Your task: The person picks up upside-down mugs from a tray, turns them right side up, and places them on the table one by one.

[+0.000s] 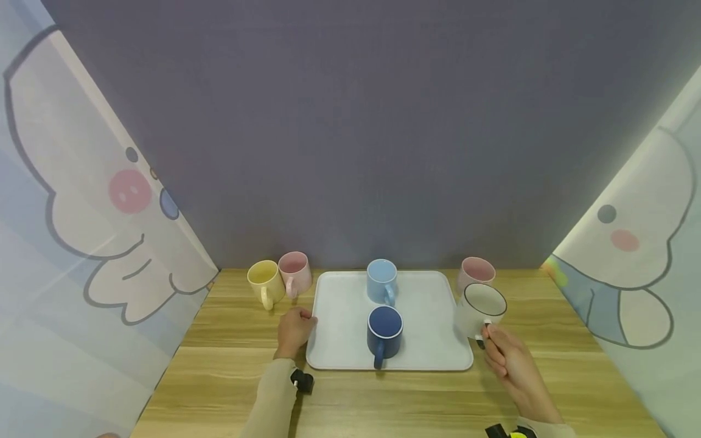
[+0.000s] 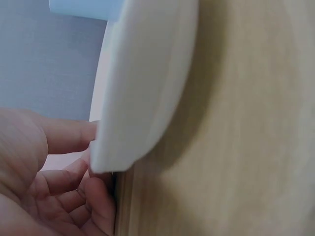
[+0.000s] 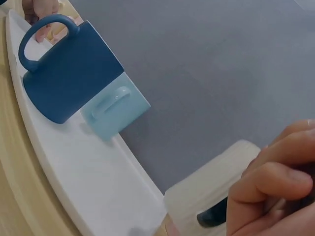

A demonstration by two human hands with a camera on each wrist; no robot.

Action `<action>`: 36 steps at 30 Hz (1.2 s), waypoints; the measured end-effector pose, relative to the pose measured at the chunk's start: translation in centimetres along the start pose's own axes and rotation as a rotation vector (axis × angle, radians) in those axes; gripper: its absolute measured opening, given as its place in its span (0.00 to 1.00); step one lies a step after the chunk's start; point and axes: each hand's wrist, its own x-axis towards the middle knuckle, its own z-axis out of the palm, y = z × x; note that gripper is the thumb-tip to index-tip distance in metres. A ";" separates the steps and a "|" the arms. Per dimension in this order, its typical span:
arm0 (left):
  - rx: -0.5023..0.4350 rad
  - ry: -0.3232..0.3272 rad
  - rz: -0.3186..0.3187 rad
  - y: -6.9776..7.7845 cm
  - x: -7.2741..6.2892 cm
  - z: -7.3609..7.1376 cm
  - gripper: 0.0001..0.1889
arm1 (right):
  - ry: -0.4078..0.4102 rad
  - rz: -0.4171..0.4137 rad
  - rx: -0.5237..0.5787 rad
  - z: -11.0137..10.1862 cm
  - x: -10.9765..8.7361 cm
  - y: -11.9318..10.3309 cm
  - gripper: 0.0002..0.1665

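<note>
My left hand (image 1: pixel 294 331) pinches the left rim of the white tray (image 1: pixel 339 328); in the left wrist view the thumb lies over the edge and other fingers curl below. On the tray stand a light blue mug (image 1: pixel 379 291) at the back and a dark blue mug (image 1: pixel 384 342) in front, both upright. With my right hand (image 1: pixel 513 368) I hold a white mug (image 1: pixel 472 319) with a dark rim by its handle, at the tray's right edge. Fingers cover much of that handle in the right wrist view (image 3: pixel 211 187). Whether the mug touches the tray, I cannot tell.
Left of the tray, a yellow mug (image 1: pixel 265 285) and a pink mug (image 1: pixel 296 277) stand side by side on the wooden table (image 1: pixel 219 365). Another pink mug (image 1: pixel 475 271) is behind the white one, partly hidden. A grey wall (image 1: pixel 350 134) rises along the table's back edge.
</note>
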 end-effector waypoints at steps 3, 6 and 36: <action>-0.003 -0.003 -0.003 -0.1 0.0 -0.1 0.08 | 0.043 0.008 0.033 -0.1 -0.7 -0.1 0.22; -0.003 -0.006 0.000 -0.2 0.0 -0.2 0.08 | 0.088 0.005 0.056 -0.5 -1.2 0.0 0.22; -0.027 -0.014 -0.004 0.2 -0.4 -0.3 0.07 | 0.317 0.168 -0.164 -8.1 3.6 0.6 0.22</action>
